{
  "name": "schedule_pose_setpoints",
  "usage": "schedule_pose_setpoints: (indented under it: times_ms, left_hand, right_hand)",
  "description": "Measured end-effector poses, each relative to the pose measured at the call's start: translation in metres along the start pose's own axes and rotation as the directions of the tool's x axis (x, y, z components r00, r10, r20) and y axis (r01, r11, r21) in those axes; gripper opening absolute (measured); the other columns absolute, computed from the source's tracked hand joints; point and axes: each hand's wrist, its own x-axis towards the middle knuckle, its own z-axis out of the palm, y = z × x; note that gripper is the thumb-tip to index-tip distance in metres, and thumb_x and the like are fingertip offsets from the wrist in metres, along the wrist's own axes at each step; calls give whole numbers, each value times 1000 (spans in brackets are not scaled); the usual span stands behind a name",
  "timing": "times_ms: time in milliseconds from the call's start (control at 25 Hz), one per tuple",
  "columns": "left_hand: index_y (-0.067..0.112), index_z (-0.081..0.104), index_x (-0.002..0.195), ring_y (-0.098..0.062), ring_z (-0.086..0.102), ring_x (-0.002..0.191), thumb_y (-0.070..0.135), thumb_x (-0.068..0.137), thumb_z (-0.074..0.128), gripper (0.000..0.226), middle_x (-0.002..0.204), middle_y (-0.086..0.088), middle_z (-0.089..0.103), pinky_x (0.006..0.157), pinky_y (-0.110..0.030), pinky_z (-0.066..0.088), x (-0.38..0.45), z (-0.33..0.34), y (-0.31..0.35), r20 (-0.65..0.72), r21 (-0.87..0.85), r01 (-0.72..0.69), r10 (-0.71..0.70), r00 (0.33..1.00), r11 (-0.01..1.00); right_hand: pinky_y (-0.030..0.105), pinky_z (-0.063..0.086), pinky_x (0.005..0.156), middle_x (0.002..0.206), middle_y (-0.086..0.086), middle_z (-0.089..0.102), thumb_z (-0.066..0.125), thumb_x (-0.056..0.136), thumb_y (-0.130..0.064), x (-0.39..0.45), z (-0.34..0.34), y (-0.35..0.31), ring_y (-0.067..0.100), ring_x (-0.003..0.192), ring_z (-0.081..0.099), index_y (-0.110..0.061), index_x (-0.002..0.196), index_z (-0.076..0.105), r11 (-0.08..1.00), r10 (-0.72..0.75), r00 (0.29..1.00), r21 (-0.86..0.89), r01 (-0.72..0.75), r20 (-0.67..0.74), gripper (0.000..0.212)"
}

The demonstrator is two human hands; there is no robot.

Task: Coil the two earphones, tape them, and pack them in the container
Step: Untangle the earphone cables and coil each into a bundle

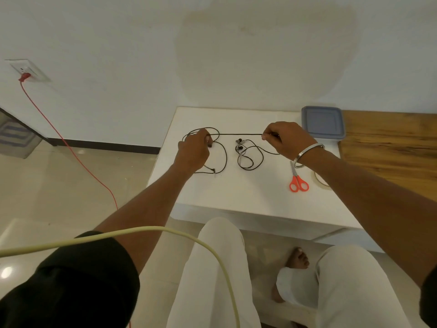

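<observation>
On the white table (236, 192) lies a black earphone cable (238, 134) stretched taut between my two hands. My left hand (194, 150) grips the looped end of it at the left, where loose loops (223, 159) spread on the table. My right hand (286, 140) pinches the cable at the right. A second earphone (246, 155) with its earbuds lies in a loose tangle between my hands. The closed container with a blue-grey lid (322, 123) stands at the back right.
Red-handled scissors (298, 181) lie near the front right, and a roll of tape (320, 181) is partly hidden under my right forearm. A wooden surface (390, 147) adjoins the table on the right. A red cord (71, 147) runs from a wall socket across the floor.
</observation>
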Motion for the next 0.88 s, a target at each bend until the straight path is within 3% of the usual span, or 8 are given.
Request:
schedule_pose_setpoints:
  times_ms: [160,320,440,520,600,680,760,880]
  left_hand:
    - [14,59,114,-24,55,112,11,93,45,25,110,4,60,93,-37,36,-2,9,7,136,32,35,-39,990,999]
    - [10,43,140,-24,40,133,22,87,67,59,141,-8,44,109,-42,34,-7,14,36,162,-143,-165,188,969,976]
    - [6,56,128,-20,56,116,14,93,61,36,123,-8,62,101,-32,42,-7,11,56,73,-320,-343,384,920,883]
    - [6,64,114,-16,65,91,11,96,53,22,98,-8,71,87,-31,48,-4,6,63,70,-335,-339,382,921,879]
    - [6,68,106,-1,61,68,14,99,49,22,81,-6,70,72,-24,45,-2,2,62,75,-301,-317,354,932,899]
    - [6,69,103,2,55,59,14,100,46,25,71,1,63,62,-14,39,-1,-4,57,35,-294,-314,339,940,903]
    - [6,69,101,-10,56,61,13,101,43,26,67,3,58,62,-23,44,0,-9,48,-7,-305,-297,310,951,905]
    - [9,65,98,-33,60,67,16,102,40,26,67,-6,57,66,-41,50,2,-12,31,-23,-316,-208,212,977,925]
  right_hand:
    - [30,45,74,90,4,65,49,95,-26,3,2,-7,20,81,58,-12,99,65,998,-58,998,15,58,-9,21]
    - [32,47,74,90,4,64,49,96,-26,10,5,-19,19,80,57,-11,98,64,991,-130,991,11,130,3,21]
    - [33,45,71,85,4,60,48,96,-26,11,5,-21,21,78,56,-9,96,63,989,-147,989,-1,147,23,23]
    - [34,45,72,87,6,62,47,96,-26,12,5,-21,21,78,55,-8,96,63,990,-144,989,2,144,28,24]
    - [29,42,71,89,6,64,47,96,-25,12,4,-18,17,77,53,-9,97,64,991,-137,990,8,137,23,23]
    - [26,38,71,91,6,66,47,97,-24,9,1,-12,16,78,53,-9,98,64,992,-124,992,8,124,29,23]
    - [27,41,73,95,5,68,45,98,-23,5,-2,-5,19,83,58,-10,100,65,995,-100,994,18,99,45,24]
    - [29,45,75,98,4,69,45,98,-22,0,-7,3,20,87,60,-12,101,65,998,-67,997,10,67,46,24]
